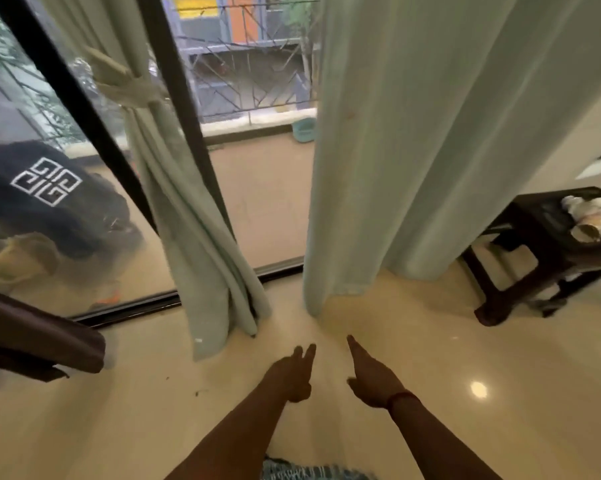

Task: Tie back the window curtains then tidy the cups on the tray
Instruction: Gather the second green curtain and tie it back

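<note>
The left hand (293,374) and the right hand (371,372) reach forward side by side over a glossy cream tiled floor (465,358), fingers straight, holding nothing and not touching each other. A thin red band (401,398) circles the right wrist.

Ahead and to the left of the left hand, a pale green fabric curtain (188,216) is gathered against a dark door frame (177,81), cinched high up by a cream fabric tie-back (129,88); its hem trails on the floor.

Ahead of the right hand, a second pale green curtain (413,150) hangs loose and full, its lower edge resting on the floor well clear of the fingertips. Between the two curtains the glass shows a balcony with a metal railing (250,88).

Far to the right of the right hand stands a dark wooden desk (541,251) bearing pale rounded objects (593,220), too blurred to identify as cups. A brown cloth (42,341) lies far to the left of the left hand.
</note>
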